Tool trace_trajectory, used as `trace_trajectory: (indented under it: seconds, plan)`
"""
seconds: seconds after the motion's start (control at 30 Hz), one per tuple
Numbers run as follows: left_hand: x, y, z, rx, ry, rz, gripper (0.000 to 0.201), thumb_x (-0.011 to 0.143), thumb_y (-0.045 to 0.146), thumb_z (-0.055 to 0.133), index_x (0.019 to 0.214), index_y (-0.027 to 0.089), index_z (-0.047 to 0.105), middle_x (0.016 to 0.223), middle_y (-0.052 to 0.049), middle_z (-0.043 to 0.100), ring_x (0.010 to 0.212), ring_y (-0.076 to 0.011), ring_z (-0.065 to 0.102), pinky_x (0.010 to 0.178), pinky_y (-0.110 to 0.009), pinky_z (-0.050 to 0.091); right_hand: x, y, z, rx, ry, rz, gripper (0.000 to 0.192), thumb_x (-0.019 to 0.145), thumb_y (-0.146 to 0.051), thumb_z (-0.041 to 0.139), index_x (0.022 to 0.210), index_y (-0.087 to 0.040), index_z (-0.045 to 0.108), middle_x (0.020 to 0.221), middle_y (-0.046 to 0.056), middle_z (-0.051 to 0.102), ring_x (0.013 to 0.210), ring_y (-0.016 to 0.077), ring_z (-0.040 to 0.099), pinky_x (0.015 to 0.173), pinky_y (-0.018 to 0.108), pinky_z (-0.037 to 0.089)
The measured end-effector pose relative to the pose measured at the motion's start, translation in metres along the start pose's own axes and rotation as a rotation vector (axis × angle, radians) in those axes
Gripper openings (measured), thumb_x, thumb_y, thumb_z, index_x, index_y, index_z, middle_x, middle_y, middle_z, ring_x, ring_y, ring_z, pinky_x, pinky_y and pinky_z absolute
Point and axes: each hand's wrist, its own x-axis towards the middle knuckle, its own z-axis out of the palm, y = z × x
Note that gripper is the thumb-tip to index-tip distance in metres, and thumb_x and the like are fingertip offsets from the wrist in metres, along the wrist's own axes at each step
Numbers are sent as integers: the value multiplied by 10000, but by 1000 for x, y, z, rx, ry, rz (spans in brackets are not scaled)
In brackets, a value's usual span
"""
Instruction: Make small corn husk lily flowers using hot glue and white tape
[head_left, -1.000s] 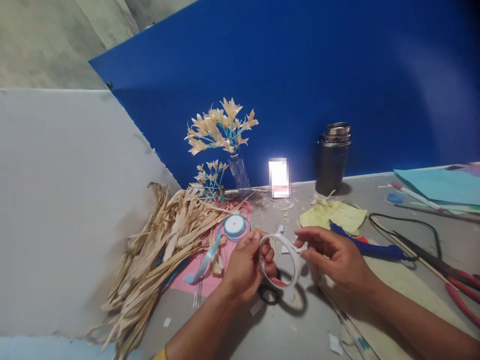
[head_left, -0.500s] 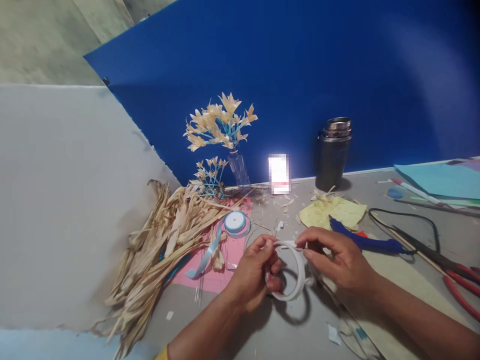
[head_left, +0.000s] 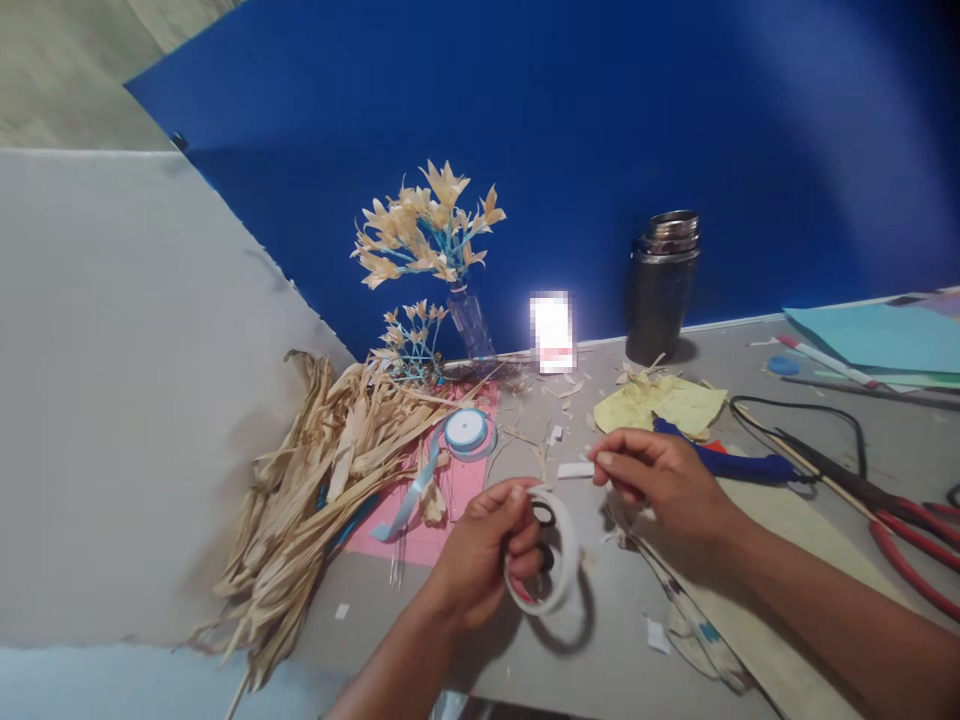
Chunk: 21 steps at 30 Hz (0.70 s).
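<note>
My left hand (head_left: 480, 548) grips the tape roll (head_left: 569, 560), my right hand (head_left: 654, 474) pinches a strip (head_left: 574, 470); likely I'm parting tape, next needing a light, steady hold.

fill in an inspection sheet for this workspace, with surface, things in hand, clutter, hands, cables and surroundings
Surface: grey tabletop, littered with small scraps.
Things in hand: white tape roll; short white strip, apart from the roll.
Clutter: dried husks and ribbon spool on the left; yellow paper, blue tool and red-handled scissors on the right.
Hands: left hand holds the roll; right hand pinches the strip.
Cables: black cord looped near the scissors; its ends cannot be traced.
Surroundings: blue board behind; dark flask and flowers in a clear bottle stand before it.
</note>
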Motion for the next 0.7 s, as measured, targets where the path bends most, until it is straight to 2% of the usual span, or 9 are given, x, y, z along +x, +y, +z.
trace_trajectory:
  seconds: [0.07, 0.13, 0.2, 0.27, 0.37, 0.47, 0.57, 0.63, 0.7]
  plan:
    - [-7, 11, -8, -18, 37, 37, 381, 732, 353, 911, 949, 123, 698, 582, 82, 392, 461, -26, 272, 373, -98, 239, 3, -10, -4, 3, 45, -56, 252, 821, -433, 740, 869, -186, 749, 713, 15, 675, 509, 101, 459, 438, 231, 377]
    - [-14, 20, -16, -36, 57, 67, 322, 750, 317, 897, 828, 133, 645, 594, 74, 412, 451, -23, 289, 368, -94, 257, 0, -26, -12, -101, 119, -157, 247, 848, -444, 721, 908, -207, 761, 718, 8, 680, 524, 110, 482, 468, 242, 411]
    - [-20, 23, -23, -46, 38, 32, 382, 774, 315, 877, 696, 147, 543, 577, 66, 420, 432, -24, 307, 365, -101, 299, -12, -44, -25, -299, 199, -243, 280, 921, -471, 627, 869, -233, 764, 723, 11, 689, 543, 126, 528, 505, 259, 437]
    - [-26, 21, -30, -48, 9, -54, 415, 801, 349, 851, 678, 164, 501, 544, 71, 411, 397, -28, 304, 347, -119, 328, -35, -55, -43, -559, 214, -325, 333, 963, -473, 559, 794, -259, 749, 691, 3, 694, 544, 141, 570, 539, 275, 456]
    - [-30, 15, -41, -72, 62, -99, 407, 804, 346, 847, 700, 173, 494, 535, 88, 387, 365, -22, 284, 316, -117, 323, -78, -45, -72, -882, 220, -414, 277, 936, -425, 572, 759, -277, 724, 704, -2, 731, 592, 178, 652, 567, 295, 458]
    - [-32, 13, -45, -101, 127, -107, 376, 814, 308, 840, 709, 170, 506, 547, 93, 385, 361, -19, 299, 321, -111, 350, -105, -21, -91, -996, 237, -303, 276, 945, -432, 556, 793, -284, 731, 745, -1, 764, 636, 202, 695, 582, 301, 472]
    - [-34, 15, -41, -104, 164, -113, 397, 778, 262, 869, 681, 161, 497, 559, 88, 410, 369, -15, 311, 322, -105, 367, -100, -9, -83, -1029, 25, -182, 285, 996, -394, 530, 816, -267, 711, 779, 4, 752, 672, 193, 684, 614, 296, 470]
    - [-35, 15, -37, -120, 142, -95, 415, 766, 273, 879, 664, 154, 495, 549, 85, 422, 357, -6, 290, 301, -97, 337, -83, -10, -58, -1052, -181, -239, 257, 1008, -310, 524, 829, -246, 696, 821, 19, 740, 742, 195, 680, 672, 301, 469]
    - [-36, 14, -36, -128, 100, -61, 425, 773, 280, 873, 641, 150, 490, 518, 82, 413, 350, -5, 286, 303, -94, 333, -61, -13, -24, -1118, -342, -348, 225, 1002, -224, 521, 867, -224, 701, 850, 41, 732, 773, 206, 673, 704, 317, 463]
